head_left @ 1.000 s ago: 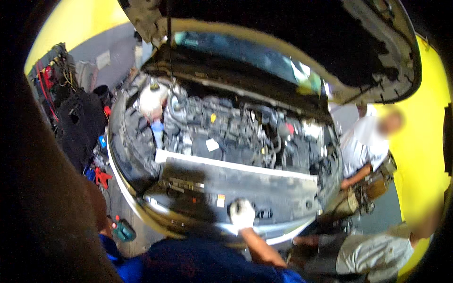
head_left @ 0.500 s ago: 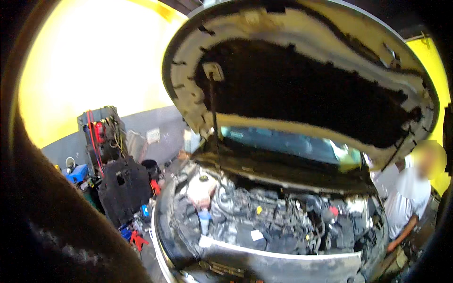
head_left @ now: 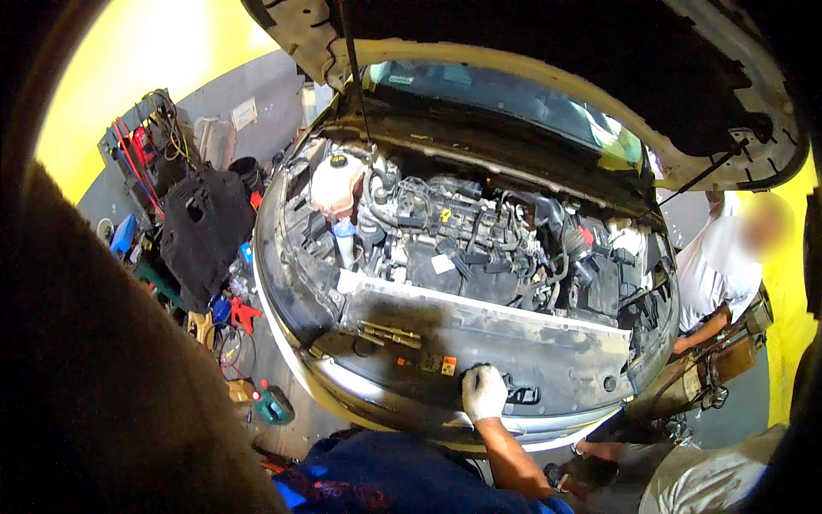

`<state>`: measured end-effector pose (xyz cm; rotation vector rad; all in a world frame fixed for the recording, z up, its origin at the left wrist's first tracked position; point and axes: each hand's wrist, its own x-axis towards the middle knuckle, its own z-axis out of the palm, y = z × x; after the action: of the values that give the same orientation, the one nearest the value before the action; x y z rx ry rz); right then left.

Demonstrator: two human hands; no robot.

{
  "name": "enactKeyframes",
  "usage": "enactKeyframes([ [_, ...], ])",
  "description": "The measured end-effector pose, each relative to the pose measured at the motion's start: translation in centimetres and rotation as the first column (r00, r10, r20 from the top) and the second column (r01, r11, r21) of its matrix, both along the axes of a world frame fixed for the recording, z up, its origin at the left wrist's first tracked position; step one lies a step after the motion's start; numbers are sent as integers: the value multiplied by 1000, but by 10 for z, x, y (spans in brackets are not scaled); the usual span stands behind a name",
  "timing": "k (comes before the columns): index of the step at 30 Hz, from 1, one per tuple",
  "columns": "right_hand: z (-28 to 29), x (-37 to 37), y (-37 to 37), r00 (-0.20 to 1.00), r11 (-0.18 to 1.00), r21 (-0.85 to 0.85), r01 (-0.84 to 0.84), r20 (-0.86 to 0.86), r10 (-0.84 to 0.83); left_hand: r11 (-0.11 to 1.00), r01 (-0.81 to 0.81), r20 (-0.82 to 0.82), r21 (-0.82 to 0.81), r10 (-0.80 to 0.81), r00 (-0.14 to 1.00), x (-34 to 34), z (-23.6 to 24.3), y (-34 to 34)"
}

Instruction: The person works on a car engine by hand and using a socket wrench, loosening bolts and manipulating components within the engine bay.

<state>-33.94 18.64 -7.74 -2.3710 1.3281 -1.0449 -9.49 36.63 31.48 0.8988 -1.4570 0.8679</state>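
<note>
My right hand (head_left: 484,392), in a white glove, rests on the dark front panel (head_left: 548,355) of a car's engine bay, beside the black latch opening (head_left: 524,392). Its fingers are curled, and whatever they may hold is hidden. Bare forearm leads down from the glove to a dark blue sleeve at the lower edge. My left hand is out of view. Several brass-coloured metal rods (head_left: 390,334) lie on the panel to the left, near an orange label (head_left: 449,366). Behind the panel is the exposed engine (head_left: 467,227).
The raised hood (head_left: 548,64) hangs over the bay. A coolant tank (head_left: 334,190) sits at its left. One person (head_left: 715,265) stands right of the car; another (head_left: 719,480) is low at the lower right. Red jack stand (head_left: 246,317), green canister (head_left: 274,405) and tools clutter the left floor.
My view has tipped downward, so the engine bay sits higher in the picture. My gloved right hand and the second person at lower right have come into view.
</note>
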Motion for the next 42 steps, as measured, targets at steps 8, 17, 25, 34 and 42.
enactKeyframes([
  [8,-1,9,16,990,991,38,-132,55,129,985,-161,33,-57,163,986,-23,22,35],
  [17,4,-7,9,991,994,26,-106,91,103,735,-189,-492,651,599,632,43,-256,21],
  [25,5,-21,-9,986,990,60,-127,113,120,16,271,-13,963,1000,-12,57,-598,207],
  [34,12,-11,-7,984,989,54,-136,120,129,-440,373,398,817,898,188,31,-574,235],
  [42,5,-9,3,988,991,44,-128,90,124,71,-108,-74,992,997,-30,73,-484,117],
])
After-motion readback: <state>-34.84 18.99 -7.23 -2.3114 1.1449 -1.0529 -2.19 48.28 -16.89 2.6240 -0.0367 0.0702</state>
